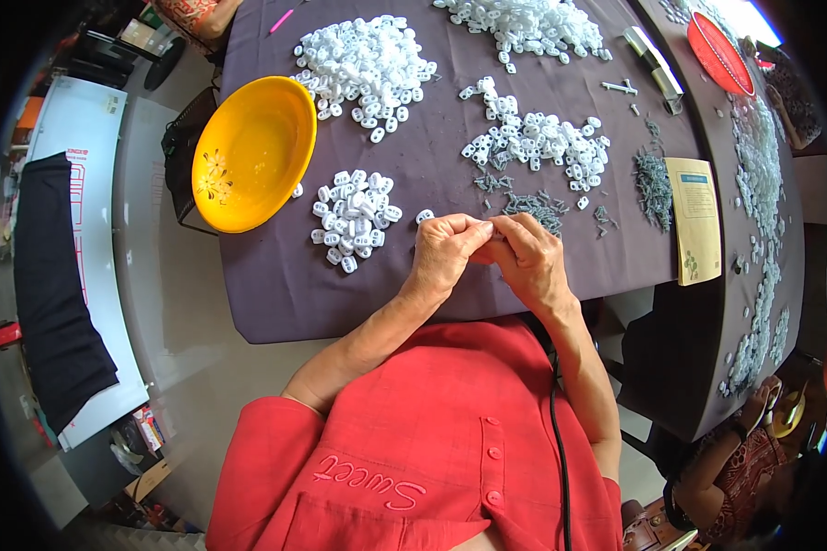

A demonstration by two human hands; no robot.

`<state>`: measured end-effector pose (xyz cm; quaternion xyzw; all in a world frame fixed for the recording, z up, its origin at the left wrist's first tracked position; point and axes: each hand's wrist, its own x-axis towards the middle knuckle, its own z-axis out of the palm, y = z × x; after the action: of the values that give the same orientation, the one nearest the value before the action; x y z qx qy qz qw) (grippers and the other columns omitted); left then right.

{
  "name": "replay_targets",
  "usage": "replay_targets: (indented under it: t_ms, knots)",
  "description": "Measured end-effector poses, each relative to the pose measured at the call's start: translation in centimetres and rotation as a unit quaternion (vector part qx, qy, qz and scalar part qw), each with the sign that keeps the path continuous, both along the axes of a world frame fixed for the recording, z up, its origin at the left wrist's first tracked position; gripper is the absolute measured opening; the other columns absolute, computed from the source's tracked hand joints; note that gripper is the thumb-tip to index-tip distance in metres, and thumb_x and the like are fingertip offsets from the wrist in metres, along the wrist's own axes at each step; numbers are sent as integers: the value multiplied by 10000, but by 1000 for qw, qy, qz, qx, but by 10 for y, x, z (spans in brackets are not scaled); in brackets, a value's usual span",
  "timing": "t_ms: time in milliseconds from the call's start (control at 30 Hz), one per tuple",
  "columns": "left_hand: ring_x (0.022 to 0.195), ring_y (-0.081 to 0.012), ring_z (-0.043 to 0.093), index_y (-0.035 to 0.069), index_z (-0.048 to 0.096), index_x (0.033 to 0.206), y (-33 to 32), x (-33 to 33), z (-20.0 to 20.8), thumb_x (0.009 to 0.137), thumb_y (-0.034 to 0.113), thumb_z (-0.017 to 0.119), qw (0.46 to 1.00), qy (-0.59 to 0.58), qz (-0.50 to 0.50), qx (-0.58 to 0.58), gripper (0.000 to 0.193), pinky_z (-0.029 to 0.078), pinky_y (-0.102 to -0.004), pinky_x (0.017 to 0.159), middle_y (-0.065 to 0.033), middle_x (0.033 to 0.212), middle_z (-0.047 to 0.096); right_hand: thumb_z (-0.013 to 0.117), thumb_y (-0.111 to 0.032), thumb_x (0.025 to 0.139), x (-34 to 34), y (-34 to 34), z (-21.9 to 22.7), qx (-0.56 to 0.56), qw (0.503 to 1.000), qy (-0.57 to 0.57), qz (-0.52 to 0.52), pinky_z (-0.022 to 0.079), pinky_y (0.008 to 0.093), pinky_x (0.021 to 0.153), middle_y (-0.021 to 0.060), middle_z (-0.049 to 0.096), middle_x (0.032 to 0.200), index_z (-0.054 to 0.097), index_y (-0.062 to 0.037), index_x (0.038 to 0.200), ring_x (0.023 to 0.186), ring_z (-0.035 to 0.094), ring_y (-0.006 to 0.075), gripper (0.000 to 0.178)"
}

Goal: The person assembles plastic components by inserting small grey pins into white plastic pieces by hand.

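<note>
My left hand (445, 255) and my right hand (530, 260) meet over the near edge of the table, fingertips pinched together. Whatever lies between them is hidden by the fingers. Just beyond the right hand is a pile of small grey screw-like pieces (535, 209). Left of my left hand sits a heap of white oval plastic pieces with paired dark holes (352, 219), and a single white piece (424, 216) lies by the knuckles. Farther out, more white pieces (560, 147) are spread among grey ones.
A yellow bowl (253, 156) stands at the table's left edge. Larger white heaps (358, 69) (528, 26) lie at the back. On the right are a second grey pile (652, 188), a tan booklet (698, 220) and a boxy holder (653, 66). People sit around an adjoining table with a red basket (719, 55).
</note>
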<state>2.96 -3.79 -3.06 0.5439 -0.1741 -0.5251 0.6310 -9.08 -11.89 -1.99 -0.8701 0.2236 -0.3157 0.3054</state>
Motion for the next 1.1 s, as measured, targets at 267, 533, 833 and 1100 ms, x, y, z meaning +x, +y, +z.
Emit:
replay_targets:
  t_ms: [267,533,833,1100]
  knots:
    - [666,-113,624,-43,662,817,3,0,-4,857,63,578,1000,-4,20,-18,141,523,-233,653,-70,741,655,633,-11,750,1,3,0,12,1000,4,2,498,327,549,91,593,780,600,-34,912,654,616,250,167]
    - [741,-132,636,-42,657,859,1,4,4,860,59,572,999,52,10,-10,132,526,-262,700,-89,819,666,663,-5,722,4,-2,-5,6,1000,-18,-6,500,303,559,93,610,796,606,-23,968,648,626,232,253]
    - [758,-184,650,-44,646,901,5,11,1,865,83,566,996,86,6,13,154,546,-326,705,-121,857,665,658,21,719,-2,5,-9,102,994,-16,-31,525,273,625,99,634,841,604,-6,1067,718,654,174,354]
    - [753,-195,653,-40,644,905,5,11,3,869,87,563,996,85,7,22,155,548,-340,714,-129,860,661,640,23,736,1,4,-8,110,994,-19,-15,521,274,627,109,629,836,606,-2,1052,717,651,205,319]
